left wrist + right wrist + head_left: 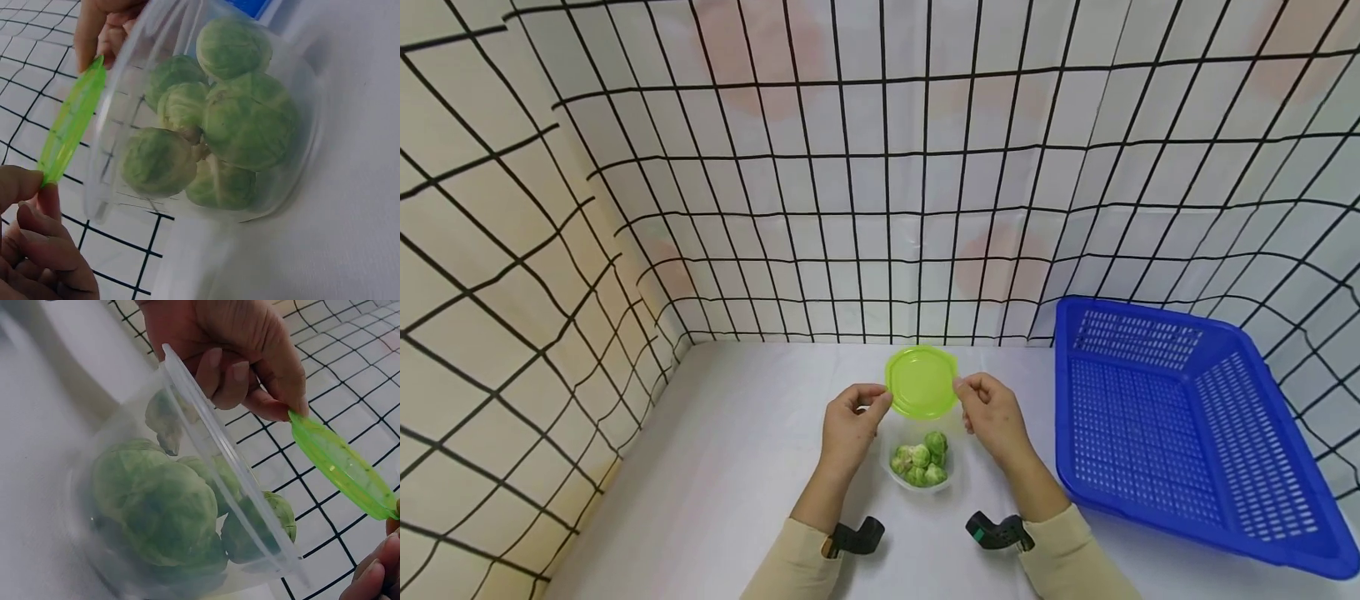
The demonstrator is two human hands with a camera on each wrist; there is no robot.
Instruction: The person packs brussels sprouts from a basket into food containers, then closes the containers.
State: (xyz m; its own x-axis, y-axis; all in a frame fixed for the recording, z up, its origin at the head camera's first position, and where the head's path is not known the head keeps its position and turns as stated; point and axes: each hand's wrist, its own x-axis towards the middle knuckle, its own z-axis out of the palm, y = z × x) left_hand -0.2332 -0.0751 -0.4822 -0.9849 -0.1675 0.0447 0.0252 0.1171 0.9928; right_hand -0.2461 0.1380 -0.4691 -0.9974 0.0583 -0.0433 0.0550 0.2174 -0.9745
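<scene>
My left hand (850, 425) and right hand (996, 417) pinch opposite edges of a round, bright green plastic lid (921, 382) between thumb and fingers. Below and nearer to me, a clear plastic bowl (919, 490) stands on the white surface with several Brussels sprouts (920, 456) inside. Seen from the left wrist, the lid (72, 122) is tilted, apart from the bowl's rim (100, 156); the left hand (37, 244) is at lower left, the right (109, 28) at the top. From the right wrist, the left hand (231, 350) is above the bowl (81, 487).
A large blue plastic basket (1150, 500) stands on the right of the white-covered table (722, 467). Black wire grid (880, 158) rises at the back and both sides, with pale cloth behind it. A black wrist camera (861, 536) is on each wrist.
</scene>
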